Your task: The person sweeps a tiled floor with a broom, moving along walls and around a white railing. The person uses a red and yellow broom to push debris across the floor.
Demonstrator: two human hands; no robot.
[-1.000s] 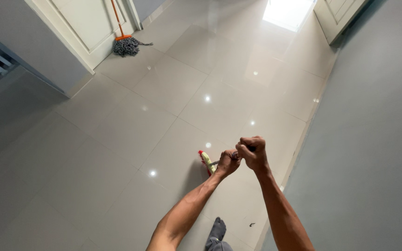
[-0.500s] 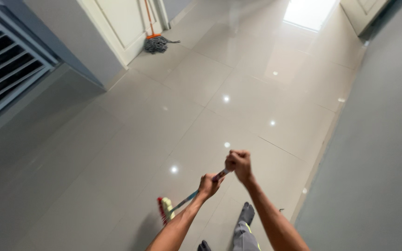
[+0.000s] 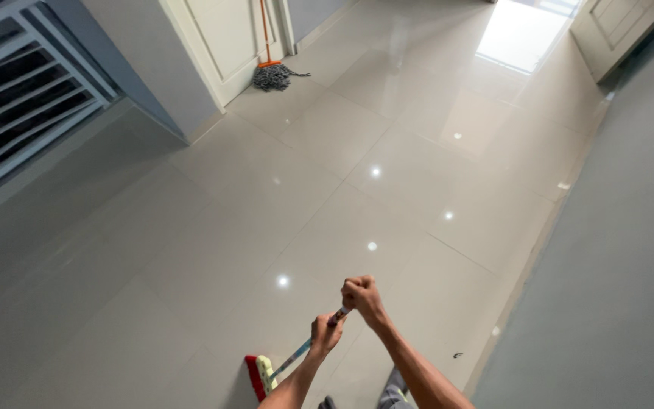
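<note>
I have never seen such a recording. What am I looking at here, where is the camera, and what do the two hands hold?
There is no machine: a person wears a camera on the head, and it looks down at their own arms. Both hands grip one broom handle: the left hand lower, the right hand at the top end, fingers closed around it. The broom head, red and pale yellow, rests on the glossy tiled floor. Far off, a string mop with an orange handle leans by a white door.

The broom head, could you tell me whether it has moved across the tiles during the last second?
Yes. The broom head has swept leftward, away from the grey wall.
</note>
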